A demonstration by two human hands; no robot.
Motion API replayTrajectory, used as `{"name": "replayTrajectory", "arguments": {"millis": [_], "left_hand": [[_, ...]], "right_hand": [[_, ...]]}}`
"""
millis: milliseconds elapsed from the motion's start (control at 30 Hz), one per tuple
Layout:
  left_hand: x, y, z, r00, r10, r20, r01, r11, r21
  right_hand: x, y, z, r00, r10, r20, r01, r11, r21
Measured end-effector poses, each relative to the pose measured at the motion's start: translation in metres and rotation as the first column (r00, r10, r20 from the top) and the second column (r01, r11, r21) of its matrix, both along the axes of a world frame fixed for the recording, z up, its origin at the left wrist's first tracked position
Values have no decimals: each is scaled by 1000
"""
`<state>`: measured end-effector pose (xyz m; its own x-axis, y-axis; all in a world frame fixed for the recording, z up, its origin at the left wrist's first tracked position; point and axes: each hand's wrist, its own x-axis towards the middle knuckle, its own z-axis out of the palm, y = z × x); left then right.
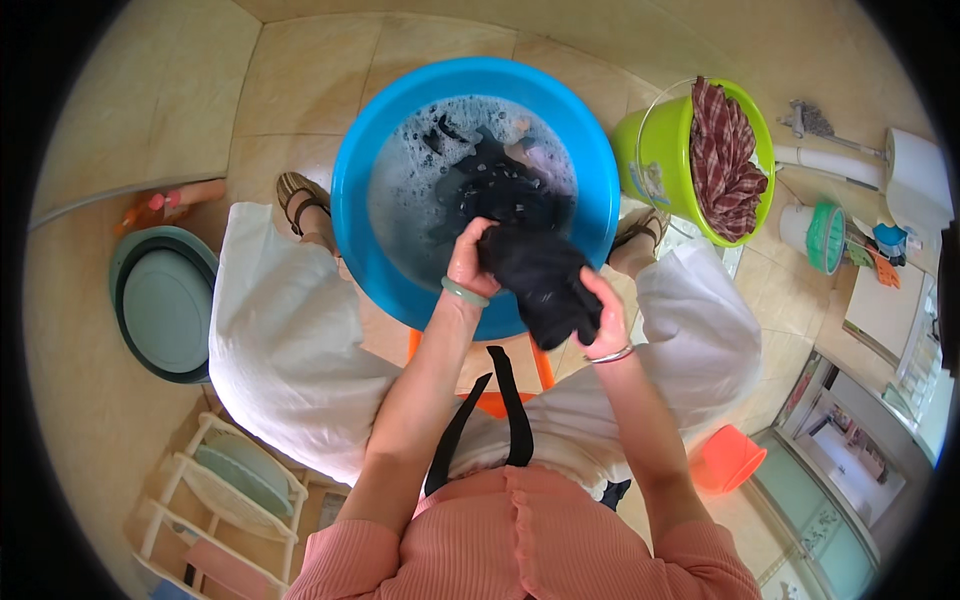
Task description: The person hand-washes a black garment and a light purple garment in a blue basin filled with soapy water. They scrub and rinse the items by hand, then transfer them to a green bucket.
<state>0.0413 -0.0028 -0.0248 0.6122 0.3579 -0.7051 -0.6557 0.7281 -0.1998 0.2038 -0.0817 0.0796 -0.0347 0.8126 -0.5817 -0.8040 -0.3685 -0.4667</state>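
Between my two hands is a bunched piece of wet black cloth (540,285), held over the near rim of a round blue basin (352,190). My left hand (470,262), below a pale green bangle, grips the cloth's upper left end. At its lower right end, my right hand (606,315) closes round the fabric; a thin silvery bangle sits on that wrist. Soapy grey water (405,215) fills the basin, and more dark cloth (500,180) floats in it with suds on top. Whether the held piece joins the dark cloth in the water I cannot tell.
A lime green bucket (665,160) with a red plaid cloth (728,165) stands right of the basin. Grey-green basins (165,310) lie at the left. A cream rack (215,480) is at lower left, an orange-red bin (728,458) at lower right. An orange stool (543,365) shows beneath.
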Motion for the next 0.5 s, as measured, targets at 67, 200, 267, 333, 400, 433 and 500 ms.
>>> {"name": "replayTrajectory", "arguments": {"millis": [67, 200, 267, 333, 400, 433, 500], "left_hand": [[7, 4, 2, 956, 149, -253, -91, 969, 228], [18, 7, 27, 908, 221, -357, -91, 934, 346], [17, 2, 19, 885, 230, -404, -106, 946, 306], [26, 3, 31, 791, 200, -578, -67, 968, 244], [27, -6, 12, 695, 270, -666, -32, 937, 347], [26, -15, -10, 438, 410, -800, 181, 832, 525], [34, -18, 1, 433, 275, -859, 154, 916, 371]], "right_hand": [[16, 14, -5, 983, -30, 182, 59, 987, -153], [-17, 14, -2, 88, 4, 996, -352, 935, 27], [-56, 21, 25, -292, -10, 956, -505, 850, -146], [-85, 19, 13, -334, -46, 941, -502, 854, -137], [-80, 31, -23, -234, -132, 963, -424, 906, 21], [-79, 42, -39, -243, -121, 962, -393, 919, 16], [-51, 62, -73, -321, 95, 942, -297, 935, -196]]}}
